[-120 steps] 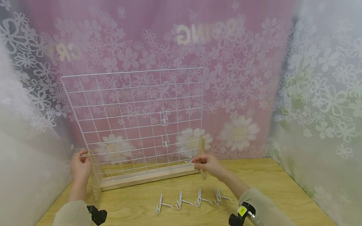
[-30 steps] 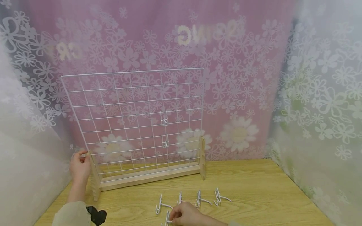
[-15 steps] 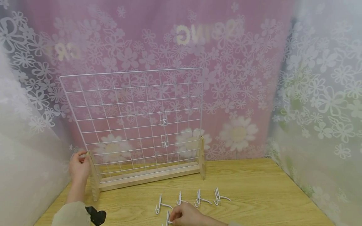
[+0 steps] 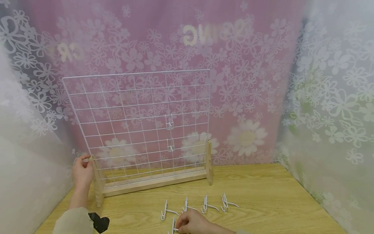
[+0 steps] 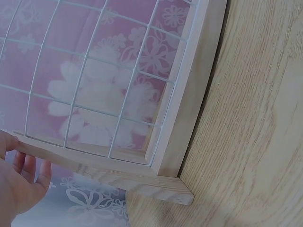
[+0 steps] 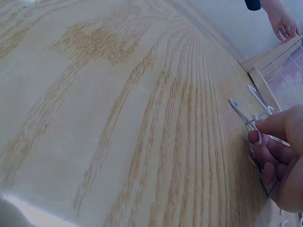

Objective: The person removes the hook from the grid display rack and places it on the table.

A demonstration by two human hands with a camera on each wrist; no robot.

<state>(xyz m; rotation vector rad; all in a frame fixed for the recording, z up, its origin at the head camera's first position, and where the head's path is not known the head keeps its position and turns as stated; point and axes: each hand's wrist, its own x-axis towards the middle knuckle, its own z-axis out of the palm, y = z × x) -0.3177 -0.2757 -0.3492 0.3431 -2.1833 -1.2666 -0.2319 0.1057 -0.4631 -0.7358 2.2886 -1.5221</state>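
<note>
Seven white wire hooks are in view. One hook [image 6: 251, 120] is pinched between thumb and fingers of the right hand [image 4: 194, 222] at the near edge of the table [image 4: 263, 201]; its smooth round wire ends in two curled catches. Four loose hooks [image 4: 206, 204] lie in a row just beyond, on yellowish, streaky wood grain, each with a slanting prong. Two mounted hooks [image 4: 169, 123] hang on the one wire grid [image 4: 143, 130], one above the other, right of its middle. The grid, thin white rods crossing in rectangles, stands in a pale wooden base [image 4: 155, 184] with two uprights, left and right, on the table's far part. The left hand [image 4: 82, 174] touches the top of the left upright [image 4: 98, 187], its fingers bent; whether it grips cannot be told. Behind hangs one pink curtain [image 4: 248, 97], printed with white flowers, three of them large daisies.
</note>
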